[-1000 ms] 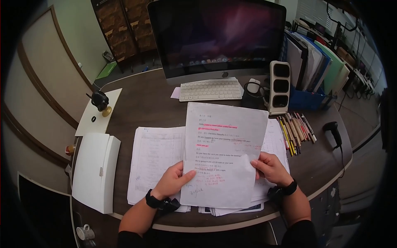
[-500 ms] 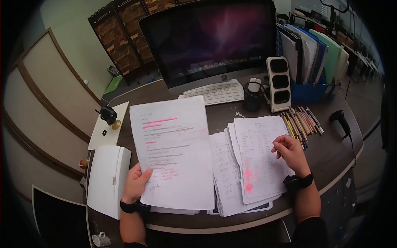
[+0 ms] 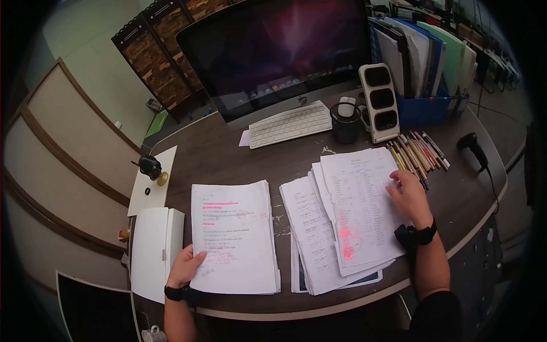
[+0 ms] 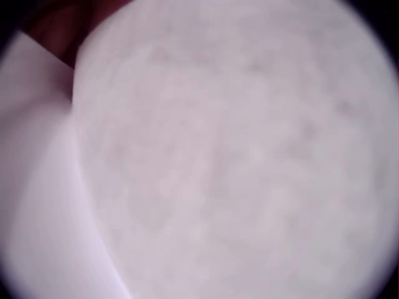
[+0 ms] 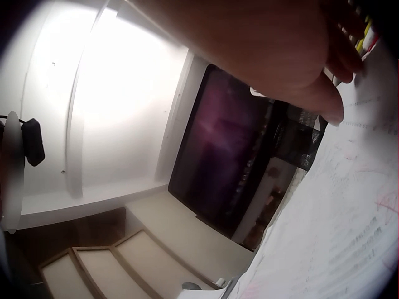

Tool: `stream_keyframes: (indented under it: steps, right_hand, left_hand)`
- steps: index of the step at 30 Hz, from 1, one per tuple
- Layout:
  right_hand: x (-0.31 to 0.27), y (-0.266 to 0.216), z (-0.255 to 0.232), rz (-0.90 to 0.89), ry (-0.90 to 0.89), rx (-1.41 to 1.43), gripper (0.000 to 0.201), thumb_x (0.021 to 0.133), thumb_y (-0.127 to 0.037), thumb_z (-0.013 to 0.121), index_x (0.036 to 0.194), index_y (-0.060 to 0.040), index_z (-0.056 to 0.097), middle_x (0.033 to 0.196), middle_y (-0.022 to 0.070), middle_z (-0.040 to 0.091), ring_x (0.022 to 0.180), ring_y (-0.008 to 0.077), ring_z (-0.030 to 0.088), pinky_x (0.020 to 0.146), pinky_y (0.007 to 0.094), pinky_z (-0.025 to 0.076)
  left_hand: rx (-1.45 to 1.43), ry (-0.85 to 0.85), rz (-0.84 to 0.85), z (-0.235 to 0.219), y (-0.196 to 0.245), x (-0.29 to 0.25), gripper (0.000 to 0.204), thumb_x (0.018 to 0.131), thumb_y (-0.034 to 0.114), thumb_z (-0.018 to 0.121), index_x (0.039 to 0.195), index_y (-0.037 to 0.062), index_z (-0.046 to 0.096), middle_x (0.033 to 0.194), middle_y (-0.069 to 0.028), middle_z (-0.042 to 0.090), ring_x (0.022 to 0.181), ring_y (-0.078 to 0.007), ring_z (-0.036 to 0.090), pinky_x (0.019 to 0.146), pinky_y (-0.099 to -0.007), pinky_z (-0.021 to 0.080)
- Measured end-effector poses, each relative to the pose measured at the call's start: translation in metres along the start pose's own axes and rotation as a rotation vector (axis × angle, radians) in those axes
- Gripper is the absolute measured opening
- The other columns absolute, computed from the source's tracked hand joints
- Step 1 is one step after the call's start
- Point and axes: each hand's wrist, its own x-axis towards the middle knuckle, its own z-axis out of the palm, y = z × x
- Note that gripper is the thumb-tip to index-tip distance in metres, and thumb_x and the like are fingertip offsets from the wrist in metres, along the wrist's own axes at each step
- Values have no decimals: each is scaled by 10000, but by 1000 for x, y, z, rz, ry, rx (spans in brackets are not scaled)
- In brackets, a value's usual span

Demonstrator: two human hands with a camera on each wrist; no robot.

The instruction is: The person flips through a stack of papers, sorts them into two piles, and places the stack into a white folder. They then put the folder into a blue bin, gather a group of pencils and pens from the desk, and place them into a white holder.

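Observation:
In the head view my left hand (image 3: 185, 267) holds the lower left edge of a printed sheet (image 3: 236, 251) with pink-highlighted lines, thumb on top and the other fingers hidden beneath. This sheet lies over the left paper stack, nearly lined up with it. Blurred white paper (image 4: 237, 156) fills most of the left wrist view. My right hand (image 3: 411, 196) is at the right edge of the right paper stack (image 3: 364, 199), whose top sheet has a table and pink smudges. Its fingers are loosely bent and hold nothing; the right wrist view shows the fingertips close over the paper.
Pencils and pens (image 3: 419, 154) lie just beyond the right stack. Behind stand a keyboard (image 3: 290, 125), a dark mesh cup (image 3: 345, 128), a three-slot holder (image 3: 379, 102) and a monitor (image 3: 273, 54). A white box-shaped device (image 3: 151, 253) is at left, a black handheld device (image 3: 473, 149) at right.
The highlighted sheet, first held in both hands, has moved left and down onto the left stack in my left hand. My right hand let go of it and moved over the right stack.

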Motion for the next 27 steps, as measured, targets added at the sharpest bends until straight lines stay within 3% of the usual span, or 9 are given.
stream_keyframes:
  steps: [3, 10, 12, 13, 15, 16, 21, 25, 27]
  right_hand:
    - [-2, 2, 0, -47, 14, -84, 396, 775, -129, 734, 1132, -12, 607, 1090, 153, 607, 1053, 327, 567, 899, 395, 462]
    - [-3, 3, 2, -50, 33, -131, 487, 750, -124, 752, 1193, -8, 583, 1163, 170, 584, 1113, 351, 541, 951, 404, 447]
    - [-3, 5, 2, -36, 6, -97, 546, 736, -97, 760, 1236, -19, 555, 1177, 173, 578, 1127, 360, 537, 959, 408, 443]
    - [-3, 5, 2, -32, 7, -98, 546, 736, -97, 760, 1236, -19, 555, 1177, 173, 578, 1127, 360, 537, 959, 408, 443]
    - [-2, 4, 1, -14, 1, -39, 589, 722, -68, 764, 1262, -28, 532, 1178, 182, 573, 1126, 366, 541, 960, 410, 444]
    - [-2, 3, 1, -13, 1, -42, 589, 722, -68, 764, 1262, -28, 532, 1178, 182, 573, 1126, 366, 541, 960, 410, 444]
    - [0, 2, -1, 42, -17, -55, 584, 732, -59, 755, 1269, -51, 524, 1134, 202, 592, 1089, 370, 574, 927, 407, 466]
    - [2, -11, -11, 166, -145, -29, 542, 759, -61, 733, 1265, -72, 537, 1002, 189, 635, 977, 379, 614, 865, 408, 487]
    - [2, -6, -10, 17, -136, 76, 441, 792, -51, 700, 1218, -74, 584, 857, 144, 639, 829, 324, 630, 782, 369, 499]
  left_hand:
    - [150, 35, -32, 0, -1, 0, 265, 972, 86, 573, 1190, -60, 534, 1099, -110, 670, 962, -146, 649, 856, -302, 527]
    - [325, 115, -13, 6, 11, -6, 417, 884, 59, 686, 1242, -36, 495, 998, -97, 651, 849, -126, 628, 747, -268, 523]
    - [883, 334, 27, 12, 29, -12, 543, 830, 51, 734, 1301, -5, 469, 958, -82, 592, 758, -119, 577, 671, -248, 490]
    - [884, 329, 28, 17, 34, -13, 543, 830, 51, 734, 1301, -5, 469, 958, -82, 592, 758, -119, 577, 671, -248, 490]
    - [813, 347, 268, 32, 39, -14, 589, 801, 60, 759, 1318, 19, 480, 951, -69, 547, 718, -116, 536, 621, -241, 457]
    - [811, 345, 268, 43, 43, -15, 589, 801, 60, 759, 1318, 19, 480, 951, -69, 547, 718, -116, 536, 621, -241, 457]
    - [603, -201, 318, 117, 69, -13, 463, 842, 69, 733, 1263, 21, 545, 988, -37, 585, 765, -60, 546, 630, -204, 433]
    - [512, -399, 371, 154, 65, 9, 429, 875, 95, 716, 1263, 29, 548, 997, -28, 597, 768, -58, 550, 656, -205, 440]
    - [438, -425, 360, 164, 59, 21, 417, 886, 123, 707, 1261, 30, 549, 979, -28, 589, 768, -66, 547, 652, -208, 441]
